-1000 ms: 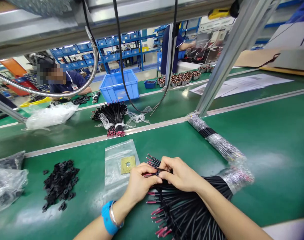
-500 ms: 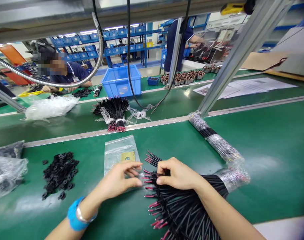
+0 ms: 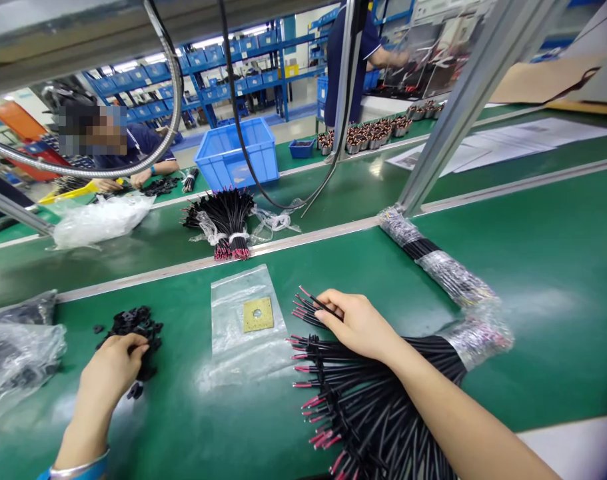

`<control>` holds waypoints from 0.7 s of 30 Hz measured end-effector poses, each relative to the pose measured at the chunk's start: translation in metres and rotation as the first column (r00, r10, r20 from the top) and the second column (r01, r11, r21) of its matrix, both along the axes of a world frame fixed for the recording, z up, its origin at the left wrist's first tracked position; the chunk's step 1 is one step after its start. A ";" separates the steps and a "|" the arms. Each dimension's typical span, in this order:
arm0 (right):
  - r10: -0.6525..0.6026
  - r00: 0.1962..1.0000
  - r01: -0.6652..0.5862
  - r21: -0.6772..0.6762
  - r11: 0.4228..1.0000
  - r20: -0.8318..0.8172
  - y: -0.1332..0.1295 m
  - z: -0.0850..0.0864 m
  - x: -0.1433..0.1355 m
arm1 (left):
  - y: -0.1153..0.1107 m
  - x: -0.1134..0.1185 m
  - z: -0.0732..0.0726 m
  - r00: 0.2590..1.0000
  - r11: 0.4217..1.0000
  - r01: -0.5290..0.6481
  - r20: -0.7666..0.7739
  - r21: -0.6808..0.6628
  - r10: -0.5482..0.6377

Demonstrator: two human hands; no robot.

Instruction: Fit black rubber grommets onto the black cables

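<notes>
My left hand [image 3: 110, 370] reaches over a pile of small black parts with holes [image 3: 136, 321], thumb and fingers pinched together at its near edge. What lies between those fingertips is hidden. In my right hand [image 3: 356, 320], thumb and fingers close on a black cable [image 3: 328, 307] with a pinkish-red tip pointing up and left. More loose cable ends show just beneath that hand. Below it, a large bundle of black cables [image 3: 383, 407] fans out across the green bench, with black pieces around several cables near their reddish ends.
Between my hands lies a clear plastic bag [image 3: 228, 340] with a yellowish square plate [image 3: 258, 315]. Wrapped cables [image 3: 446, 277] extend back right. A bag of black parts [image 3: 20, 353] sits far left. Tied cables [image 3: 228, 220], a blue bin [image 3: 238, 157] and two people are beyond.
My left hand has moved left from the cable ends to the black parts, its fingers now closed. My right hand has shifted slightly up, from the bundle's edge to the separate cable ends, gripping a cable.
</notes>
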State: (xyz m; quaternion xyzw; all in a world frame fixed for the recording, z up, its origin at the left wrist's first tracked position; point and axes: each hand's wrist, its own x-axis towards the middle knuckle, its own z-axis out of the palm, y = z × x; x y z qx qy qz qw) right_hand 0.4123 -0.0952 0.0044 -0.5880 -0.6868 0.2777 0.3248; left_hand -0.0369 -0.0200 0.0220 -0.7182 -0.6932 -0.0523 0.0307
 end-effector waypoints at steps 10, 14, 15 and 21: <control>0.006 1.000 -0.006 0.015 1.000 -0.017 0.000 0.001 -0.003 | -0.010 0.083 0.012 0.454 0.991 -0.088 0.882 -0.099 0.128; 0.014 1.000 -0.014 0.029 0.999 0.001 0.000 0.000 -0.003 | -0.014 0.147 -0.006 0.173 0.916 0.278 0.953 -0.288 0.247; 0.018 1.000 -0.018 0.030 0.999 0.001 0.000 -0.001 -0.003 | -0.014 0.160 -0.009 0.151 0.891 0.341 0.953 -0.299 0.262; 0.030 1.000 -0.030 0.035 0.999 0.001 0.001 -0.004 -0.003 | -0.013 0.193 -0.016 0.349 0.878 0.442 0.937 -0.184 0.021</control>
